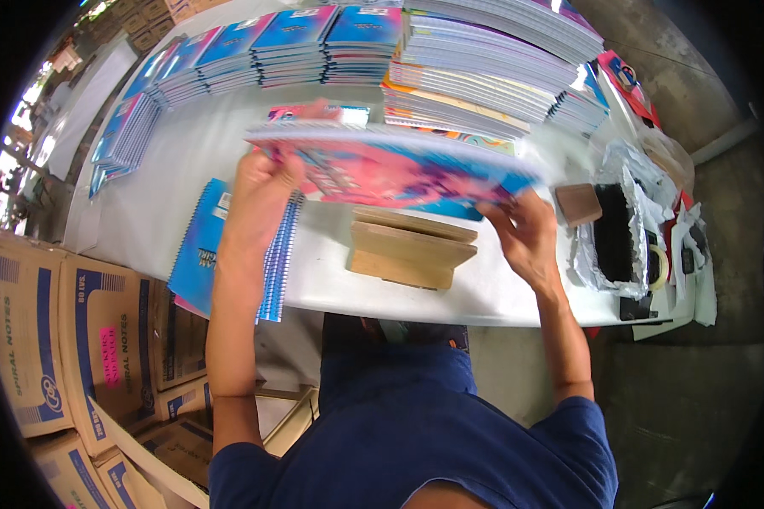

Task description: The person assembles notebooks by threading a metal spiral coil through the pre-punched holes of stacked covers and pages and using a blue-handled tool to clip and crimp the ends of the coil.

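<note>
Both my hands hold a spiral notebook with a pink and blue cover, tilted up above the table and smeared by motion. Whether it is one notebook or several together I cannot tell. My left hand grips its left end, and the fingers of my right hand are closed on its lower right corner. Beneath it, a folded piece of brown cardboard stands on the white table. Below my left forearm lie blue spiral notebooks, partly covered by the arm. Another colourful cover shows behind the held notebook.
Stacks of blue notebooks line the table's far left, with taller notebook piles at the back middle. To the right are a brown block, a black container wrapped in torn paper and a tape roll. Cardboard boxes stand at lower left.
</note>
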`<state>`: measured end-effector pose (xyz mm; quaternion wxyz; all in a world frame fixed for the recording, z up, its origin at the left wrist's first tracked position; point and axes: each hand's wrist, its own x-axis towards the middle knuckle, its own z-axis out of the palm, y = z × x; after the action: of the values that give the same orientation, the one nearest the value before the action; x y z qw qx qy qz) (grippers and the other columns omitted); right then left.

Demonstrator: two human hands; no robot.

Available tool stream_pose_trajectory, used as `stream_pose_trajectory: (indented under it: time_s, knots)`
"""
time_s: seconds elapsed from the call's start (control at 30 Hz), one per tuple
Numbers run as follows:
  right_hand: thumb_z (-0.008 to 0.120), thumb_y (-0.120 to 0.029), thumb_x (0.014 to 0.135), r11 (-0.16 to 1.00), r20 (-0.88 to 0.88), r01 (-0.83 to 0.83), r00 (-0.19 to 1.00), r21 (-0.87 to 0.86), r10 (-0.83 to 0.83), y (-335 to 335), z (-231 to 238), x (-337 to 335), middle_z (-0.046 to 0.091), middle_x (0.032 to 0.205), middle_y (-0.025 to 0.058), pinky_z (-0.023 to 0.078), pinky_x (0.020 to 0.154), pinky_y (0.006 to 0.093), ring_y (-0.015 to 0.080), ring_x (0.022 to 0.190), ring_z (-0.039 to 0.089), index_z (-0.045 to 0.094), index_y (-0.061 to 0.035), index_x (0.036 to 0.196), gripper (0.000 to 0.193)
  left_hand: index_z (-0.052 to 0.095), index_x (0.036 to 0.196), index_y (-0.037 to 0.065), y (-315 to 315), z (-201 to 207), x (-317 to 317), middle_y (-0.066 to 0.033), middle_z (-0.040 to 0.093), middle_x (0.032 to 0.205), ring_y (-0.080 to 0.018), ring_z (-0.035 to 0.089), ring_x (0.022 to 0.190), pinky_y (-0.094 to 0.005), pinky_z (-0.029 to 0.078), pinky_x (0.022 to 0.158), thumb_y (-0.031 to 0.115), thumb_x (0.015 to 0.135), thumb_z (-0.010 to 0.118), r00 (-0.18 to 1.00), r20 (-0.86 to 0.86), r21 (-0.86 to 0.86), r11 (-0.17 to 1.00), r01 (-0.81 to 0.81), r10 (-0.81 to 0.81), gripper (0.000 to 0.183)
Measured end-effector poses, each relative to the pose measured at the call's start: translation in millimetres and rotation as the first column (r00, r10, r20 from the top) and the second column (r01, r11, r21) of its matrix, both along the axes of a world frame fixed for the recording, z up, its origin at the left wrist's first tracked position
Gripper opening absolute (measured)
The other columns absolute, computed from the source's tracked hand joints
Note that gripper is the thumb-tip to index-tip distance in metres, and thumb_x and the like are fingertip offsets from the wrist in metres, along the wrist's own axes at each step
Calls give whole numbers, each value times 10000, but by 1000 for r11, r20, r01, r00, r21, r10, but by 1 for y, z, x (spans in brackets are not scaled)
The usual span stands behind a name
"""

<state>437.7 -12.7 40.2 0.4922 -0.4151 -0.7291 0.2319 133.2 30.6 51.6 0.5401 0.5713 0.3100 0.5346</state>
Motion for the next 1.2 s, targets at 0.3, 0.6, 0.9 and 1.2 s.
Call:
stream_pose_trajectory:
  time_s: [0.3,0.6,0.9,1.2]
  knots:
    - [580,96,861,911,59,221,975,-347,-214,-50,-104,35,666,922,188,530,781,354,293,901,662,620,66,1047,193,463,1378,-12,-15,-57,46,-138,447,1468,-193,430,1325,-329,318,1097,226,884,696,979,-189,110,988,104,-81,596]
    - [458,161,741,904,247,423,884,-65,-396,-2,-88,108,573,1048,233,466,812,441,426,975,561,500,-22,1202,498,134,1549,91,-30,-143,39,-138,235,1569,-296,245,1437,-409,258,1143,599,754,734,979,-51,38,980,-195,197,1118]
    - [471,35,768,580,480,785,432,216,-764,71,-127,228,620,886,294,492,781,541,486,876,614,532,20,1077,316,129,1554,118,-30,-120,28,-131,214,1588,-284,267,1426,-393,282,1111,543,894,584,938,-39,48,938,-343,345,907]
    - [645,-113,832,328,730,903,25,276,-683,91,-124,267,578,1075,188,557,709,478,371,871,678,597,-30,859,100,136,1544,65,-29,-94,28,-168,240,1575,-316,247,1446,-443,232,1143,428,934,607,935,28,38,934,-354,354,852]
